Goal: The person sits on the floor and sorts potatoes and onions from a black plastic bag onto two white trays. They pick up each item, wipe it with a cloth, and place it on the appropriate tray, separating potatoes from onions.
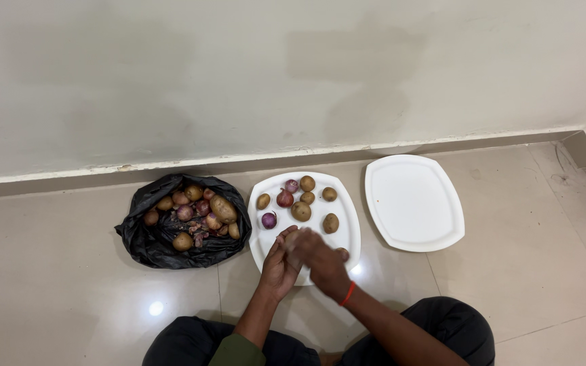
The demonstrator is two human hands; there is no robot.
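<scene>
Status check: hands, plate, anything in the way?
Both hands together over near plate, what they hold is hidden. Potatoes, onions on it. Black bag left, clear.

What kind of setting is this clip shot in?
Probably a home floor, used as a food-sorting spot: glossy floor tiles meeting a plain wall, a black bag of potatoes and onions, and two white plates set on the floor.

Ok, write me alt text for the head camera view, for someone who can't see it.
A seated person's left hand and right hand meet over the near edge of a white plate holding potatoes and red onions. An open black bag of more sits left; an empty white plate lies right, on a tiled floor.
</scene>
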